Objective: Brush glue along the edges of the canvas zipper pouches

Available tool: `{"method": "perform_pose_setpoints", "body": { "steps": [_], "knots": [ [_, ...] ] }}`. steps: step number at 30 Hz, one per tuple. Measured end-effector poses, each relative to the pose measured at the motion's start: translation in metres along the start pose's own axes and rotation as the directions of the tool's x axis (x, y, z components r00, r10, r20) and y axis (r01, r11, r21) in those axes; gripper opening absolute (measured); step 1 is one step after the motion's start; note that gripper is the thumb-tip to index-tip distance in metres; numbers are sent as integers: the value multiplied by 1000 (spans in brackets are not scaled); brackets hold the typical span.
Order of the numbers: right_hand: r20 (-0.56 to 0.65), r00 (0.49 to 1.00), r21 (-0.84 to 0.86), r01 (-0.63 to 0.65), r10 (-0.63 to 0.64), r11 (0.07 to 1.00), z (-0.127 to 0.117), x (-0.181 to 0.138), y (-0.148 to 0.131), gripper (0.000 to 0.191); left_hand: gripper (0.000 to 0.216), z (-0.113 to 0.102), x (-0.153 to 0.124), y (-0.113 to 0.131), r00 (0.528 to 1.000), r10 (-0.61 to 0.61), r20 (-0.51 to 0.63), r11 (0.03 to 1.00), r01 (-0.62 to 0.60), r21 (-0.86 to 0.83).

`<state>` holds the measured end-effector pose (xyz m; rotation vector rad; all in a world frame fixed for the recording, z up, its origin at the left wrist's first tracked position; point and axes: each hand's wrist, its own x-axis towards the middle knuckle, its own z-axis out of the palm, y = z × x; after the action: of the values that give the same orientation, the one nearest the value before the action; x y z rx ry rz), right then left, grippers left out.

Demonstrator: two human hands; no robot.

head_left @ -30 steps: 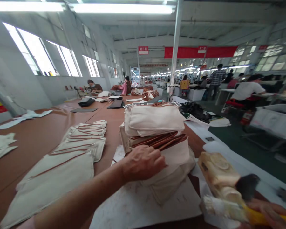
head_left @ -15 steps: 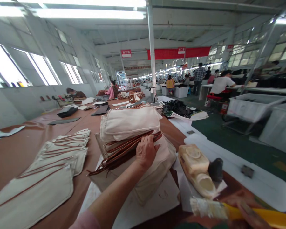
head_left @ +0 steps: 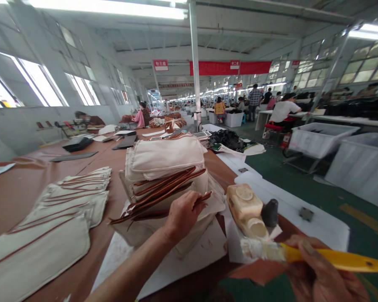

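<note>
My left hand [head_left: 183, 214] is closed on the brown-trimmed edge of a cream fabric piece [head_left: 154, 226] at the front of the stack. More cream pieces [head_left: 168, 154] are piled behind it, their brown edges fanned apart. At the lower right, my right hand [head_left: 321, 268] grips a brush [head_left: 330, 258] by its yellow handle. The brush's pale bristles look caked and point left, towards the stack. Just beyond the bristles, a yellowed plastic bottle [head_left: 245, 205] lies on its side, its opening facing me. A dark grey object [head_left: 270, 213] stands against it.
Overlapping cream pieces with brown edging [head_left: 66, 226] lie in a row on the brown table cover [head_left: 97, 167] at left. White boards [head_left: 290, 209] run along the right edge. Beyond are black material [head_left: 227, 140], white bins [head_left: 324, 136] and several seated co-workers.
My left hand has drawn the front piece's edge towards me, opening a gap in the stack. My right hand and the brush have come further into view. The whole view has shifted slightly.
</note>
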<state>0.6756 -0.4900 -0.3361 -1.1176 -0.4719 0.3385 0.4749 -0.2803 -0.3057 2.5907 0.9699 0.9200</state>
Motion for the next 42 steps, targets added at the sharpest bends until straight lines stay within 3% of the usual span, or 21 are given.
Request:
{"method": "perform_pose_setpoints", "body": {
  "steps": [3,5,8,12,15,17,20,22,25,27,29,31,33,35,39,42],
  "knots": [
    [-24,999,8,29,-29,1000,18,-2,-23,25,16,-18,-14,15,996,-11,90,972,32,-235],
    [-11,999,30,42,-42,999,28,-2,-37,26,18,-31,-24,28,976,-57,211,918,134,-372],
    [50,998,88,26,-31,996,40,-3,-49,28,15,-46,-37,48,900,-117,420,780,345,-523],
    [201,978,107,26,-47,994,51,-6,-38,22,19,-55,-48,67,802,-115,585,608,523,-597],
    [309,937,49,152,-160,987,54,-4,-24,18,25,-57,-53,70,761,-100,641,546,581,-604],
    [293,928,-16,248,-232,969,53,-2,-21,19,28,-58,-55,67,753,-103,649,530,594,-605],
    [243,934,-53,283,-263,958,51,-3,-26,16,31,-58,-57,64,749,-108,654,526,601,-602],
    [294,916,-38,295,-271,955,51,-8,-28,13,31,-57,-59,64,753,-102,650,544,589,-597],
    [369,870,-88,384,-328,919,51,-12,-24,13,32,-57,-62,67,785,-78,615,616,523,-589],
    [332,884,-140,390,-328,910,48,-9,-20,16,32,-57,-67,68,831,-62,553,724,419,-548],
    [250,928,-112,310,-276,944,42,-4,-18,18,28,-57,-73,69,907,-8,421,865,218,-452],
    [183,967,-17,182,-176,983,37,1,-22,18,22,-57,-80,68,959,130,254,955,-52,-291],
    [167,983,76,62,-74,995,35,3,-30,18,18,-55,-86,68,943,306,127,949,-292,-117],
    [171,985,114,-10,-9,993,36,-1,-39,18,15,-53,-91,69,899,431,80,901,-433,18],
    [256,966,93,14,-38,996,39,-17,-44,12,11,-51,-95,69,847,526,78,838,-532,122],
    [439,886,21,154,-147,988,31,-27,-42,10,15,-51,-97,67,849,521,86,838,-528,134]
  ]
}}
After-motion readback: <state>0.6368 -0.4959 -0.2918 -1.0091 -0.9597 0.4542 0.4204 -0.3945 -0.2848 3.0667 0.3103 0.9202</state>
